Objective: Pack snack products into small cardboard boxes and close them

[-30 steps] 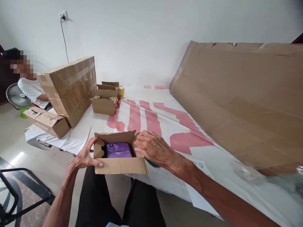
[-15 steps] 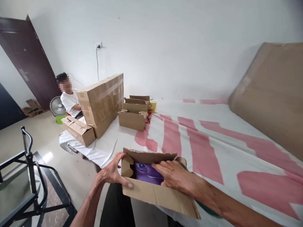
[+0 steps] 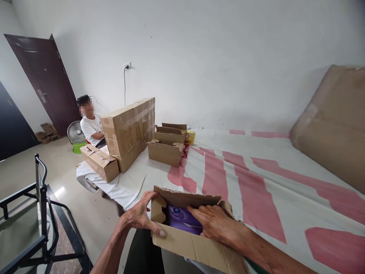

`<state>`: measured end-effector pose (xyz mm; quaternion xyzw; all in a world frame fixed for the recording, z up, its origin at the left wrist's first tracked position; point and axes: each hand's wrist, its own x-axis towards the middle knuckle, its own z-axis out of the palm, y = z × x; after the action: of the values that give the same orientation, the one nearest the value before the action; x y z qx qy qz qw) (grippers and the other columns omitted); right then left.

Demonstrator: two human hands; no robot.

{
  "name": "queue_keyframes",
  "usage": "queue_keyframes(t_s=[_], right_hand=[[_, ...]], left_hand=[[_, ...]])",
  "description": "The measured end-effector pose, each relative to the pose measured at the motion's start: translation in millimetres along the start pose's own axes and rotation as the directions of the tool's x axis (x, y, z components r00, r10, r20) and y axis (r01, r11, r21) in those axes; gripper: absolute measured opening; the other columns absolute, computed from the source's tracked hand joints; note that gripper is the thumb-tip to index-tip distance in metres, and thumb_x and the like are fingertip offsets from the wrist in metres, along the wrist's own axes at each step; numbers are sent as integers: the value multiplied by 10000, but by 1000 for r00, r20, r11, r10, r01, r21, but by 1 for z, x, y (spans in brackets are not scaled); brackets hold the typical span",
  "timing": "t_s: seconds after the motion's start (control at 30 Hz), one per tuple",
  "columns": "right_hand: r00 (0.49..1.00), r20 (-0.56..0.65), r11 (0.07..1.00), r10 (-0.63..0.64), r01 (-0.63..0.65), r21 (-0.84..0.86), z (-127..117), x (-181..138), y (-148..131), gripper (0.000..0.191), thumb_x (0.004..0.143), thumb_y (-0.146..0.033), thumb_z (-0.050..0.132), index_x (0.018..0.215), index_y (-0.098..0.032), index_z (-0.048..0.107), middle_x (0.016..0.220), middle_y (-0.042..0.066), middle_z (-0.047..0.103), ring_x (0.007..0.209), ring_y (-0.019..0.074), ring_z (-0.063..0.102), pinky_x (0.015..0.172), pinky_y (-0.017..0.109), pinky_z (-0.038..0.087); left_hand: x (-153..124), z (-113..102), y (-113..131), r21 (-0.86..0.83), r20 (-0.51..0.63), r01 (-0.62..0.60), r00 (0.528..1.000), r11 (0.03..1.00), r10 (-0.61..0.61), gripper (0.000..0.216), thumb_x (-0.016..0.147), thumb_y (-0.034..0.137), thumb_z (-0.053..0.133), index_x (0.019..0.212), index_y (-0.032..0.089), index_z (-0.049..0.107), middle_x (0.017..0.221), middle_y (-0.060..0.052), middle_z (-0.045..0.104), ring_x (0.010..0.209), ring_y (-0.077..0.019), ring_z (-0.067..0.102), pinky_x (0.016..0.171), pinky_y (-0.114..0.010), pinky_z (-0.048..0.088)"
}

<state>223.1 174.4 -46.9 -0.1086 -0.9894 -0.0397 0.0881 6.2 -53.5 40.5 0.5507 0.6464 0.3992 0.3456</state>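
Open carton (image 3: 199,249) is at 6 o'clock, right before us at the near edge of the cloth (image 3: 261,150); can't tell what bears its wt. Its long axis runs approx. 9:30 to 3:30, mouth up, the near flap folded out twd us. Inside lies a purple pack (image 3: 182,220), long axis abt. the same, logo nr its 9 o'clock end.

Our L hand (image 3: 144,215) has the carton's 9 o'clock end, fingers & thumb wide apart: thumb on the near flap, fingertips at the far corner. Our R hand (image 3: 215,222) comes in over the carton from 4 o'clock, index stretched out on top of the pack; other fingers partly hidden, so can't tell if they grip.

Farther off, w/ 12 straight ahead: open-topped cartons (image 3: 164,154) just shy of 12, yellow box (image 3: 191,137) just beside them; stack of taped cartons (image 3: 129,133) at 11, a single taped carton (image 3: 99,163) nr its foot. Co-worker (image 3: 91,127) sits behind the stack, fan (image 3: 75,132) alongside. Folding chair (image 3: 42,213) at 9:30; big brown cardboard (image 3: 333,125) at 2.
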Motion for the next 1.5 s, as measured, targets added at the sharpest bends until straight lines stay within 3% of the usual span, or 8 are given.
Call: queue_keyframes(t_s=[0.33, 0.47, 0.77, 0.93, 1.27, 1.5], right_hand=[[998, 49, 997, -48, 45, 68, -20, -4, 3, 619, 728, -99, 618, 1325, -216, 730, 1064, 129, 788, 962, 322, 734, 874, 429, 522], [998, 2, 994, -57, 56, 96, -21, -4, 4, 575, 727, -109, 635, 1278, -232, 746, 1007, 115, 785, 905, 307, 729, 842, 416, 524], [999, 36, 999, -38, 37, 29, -14, -2, 1, 626, 733, -101, 625, 1339, -213, 737, 1040, 131, 801, 919, 318, 745, 865, 435, 539], [996, 89, 999, -29, 27, 24, -13, -1, 2, 678, 734, -94, 617, 1394, -213, 715, 1076, 137, 804, 965, 325, 751, 894, 440, 545], [959, 283, 988, 30, -72, 138, -45, 1, -6, 749, 773, -106, 563, 1517, -170, 625, 1228, 188, 769, 1135, 379, 718, 1015, 493, 507], [938, 342, 984, 47, -102, 145, -56, 6, -10, 760, 765, -169, 576, 1522, -109, 609, 1244, 230, 756, 1167, 417, 705, 1016, 515, 492]], left_hand=[[-1, 0, 0, 1, 1, -3, 1000, 1000, 3, 1387, 422, 635, 1036, 1621, 328, 412, 1688, -173, 303, 1508, -450, 377, 1074, -532, 516], [0, 0, -2, -11, -5, -10, 1000, 1000, 10, 1374, 423, 622, 1040, 1613, 317, 424, 1680, -182, 310, 1503, -458, 381, 1077, -546, 513], [0, 0, -1, -4, 4, -11, 1000, 1000, 11, 1391, 427, 643, 1030, 1624, 323, 399, 1683, -182, 302, 1500, -445, 388, 1071, -544, 514], [1, 1, -4, -7, -11, -30, 1000, 1000, 30, 1377, 411, 633, 1038, 1603, 302, 432, 1648, -182, 352, 1473, -461, 418, 1059, -564, 525], [0, 1, 0, 4, -10, -6, 1000, 1000, 6, 1395, 414, 671, 1022, 1612, 292, 416, 1660, -181, 337, 1491, -456, 403, 1083, -557, 520], [-1, 1, 0, 6, -18, -6, 1000, 1000, 6, 1398, 421, 700, 1008, 1616, 284, 415, 1666, -193, 330, 1497, -456, 400, 1078, -558, 526]])
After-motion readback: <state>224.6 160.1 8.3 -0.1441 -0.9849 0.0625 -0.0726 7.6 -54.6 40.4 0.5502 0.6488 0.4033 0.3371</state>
